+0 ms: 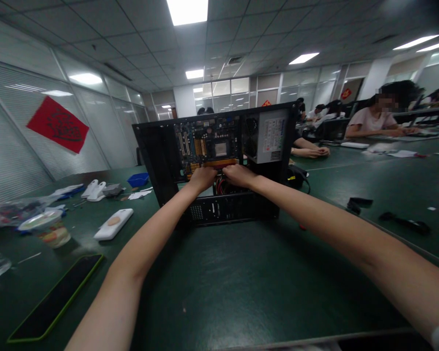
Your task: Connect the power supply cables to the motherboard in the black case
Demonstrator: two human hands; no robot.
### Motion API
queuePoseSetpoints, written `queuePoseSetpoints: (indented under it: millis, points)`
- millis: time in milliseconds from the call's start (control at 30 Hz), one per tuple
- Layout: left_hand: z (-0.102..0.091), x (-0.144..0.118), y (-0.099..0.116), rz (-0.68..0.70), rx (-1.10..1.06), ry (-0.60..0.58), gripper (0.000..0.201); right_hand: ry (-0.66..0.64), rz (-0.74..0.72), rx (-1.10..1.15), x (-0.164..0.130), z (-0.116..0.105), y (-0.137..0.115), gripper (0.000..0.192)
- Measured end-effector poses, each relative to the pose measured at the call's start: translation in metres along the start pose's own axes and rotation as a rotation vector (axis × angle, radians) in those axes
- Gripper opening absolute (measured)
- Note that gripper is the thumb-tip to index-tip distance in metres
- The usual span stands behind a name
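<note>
Motherboard point(209, 139) and, to its right, power supply point(272, 139) sit mounted in the still-uncovered case point(241, 207) on the table point(219, 287), while our left hand point(204, 178) and right hand point(240, 174) curl at the board's lower edge, though we cannot tell what they grip.

No wording legible; marked surfaces as follows. Power supply point(258, 147) in the computer case point(219, 210): white label point(273, 136) on its side, rows of fine print, small red mark near the lower edge; brand and figures too small to read. Red sheet point(58, 124) on the glass partition point(9, 109), left: black brush-style characters, hung at a tilt, blurred. Far background, right: red sign point(346, 93) with yellowish marking, character unresolved. Second red sign point(266, 103), just above the case's top edge: yellowish marking, likewise unresolved.
</note>
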State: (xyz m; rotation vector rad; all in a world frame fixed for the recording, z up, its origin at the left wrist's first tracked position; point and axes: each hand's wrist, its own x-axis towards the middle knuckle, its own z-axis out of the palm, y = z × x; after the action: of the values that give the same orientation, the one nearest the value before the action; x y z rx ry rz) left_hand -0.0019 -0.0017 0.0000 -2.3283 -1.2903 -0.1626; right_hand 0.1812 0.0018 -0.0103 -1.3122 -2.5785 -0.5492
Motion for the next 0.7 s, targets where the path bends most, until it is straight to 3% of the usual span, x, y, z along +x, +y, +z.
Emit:
queuePoseSetpoints:
  millis: [300, 467, 700]
  points:
    - [0.013, 0.006, -0.008, 0.000, -0.263, 0.049, 0.029, -0.003, 0.044, 0.040, 0.005, 0.004, 0.001, 0.027]
    - [0.024, 0.015, -0.012, 0.029, -0.288, 0.061, 0.027, 0.014, 0.075, 0.071, 0.004, 0.004, 0.001, 0.026]
    - [0.023, 0.014, -0.009, 0.003, -0.326, 0.065, 0.027, 0.012, 0.094, 0.136, -0.007, 0.008, 0.006, 0.032]
